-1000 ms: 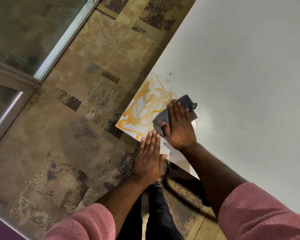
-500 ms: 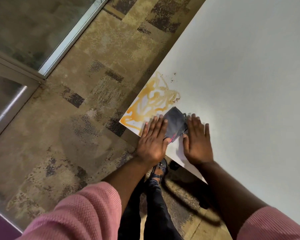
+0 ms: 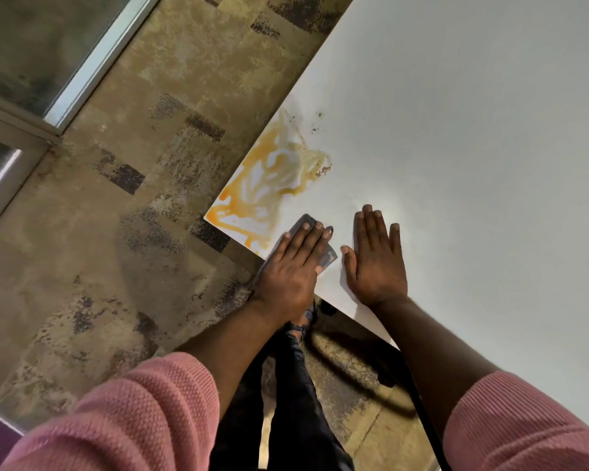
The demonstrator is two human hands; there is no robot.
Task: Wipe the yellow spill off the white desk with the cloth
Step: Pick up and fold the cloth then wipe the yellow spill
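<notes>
We press our left hand point(image 3: 291, 266) flat, fingers point(image 3: 315, 231) extended close together, on the grey cloth point(image 3: 327, 258) at the white counter's point(image 3: 456, 147) near corner, just beside the yellow spill point(image 3: 262, 188); our right hand point(image 3: 376, 260) lies flat and empty, fingers spread, close by. The cloth looks soft and light (likely to bunch), so palm pressure suits it. The spill reaches the counter's edge, so strokes inward over open counter seem safest.

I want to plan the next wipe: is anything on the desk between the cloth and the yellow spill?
Nothing visible. The cloth lies under the left hand beside the yellow spill.
</notes>
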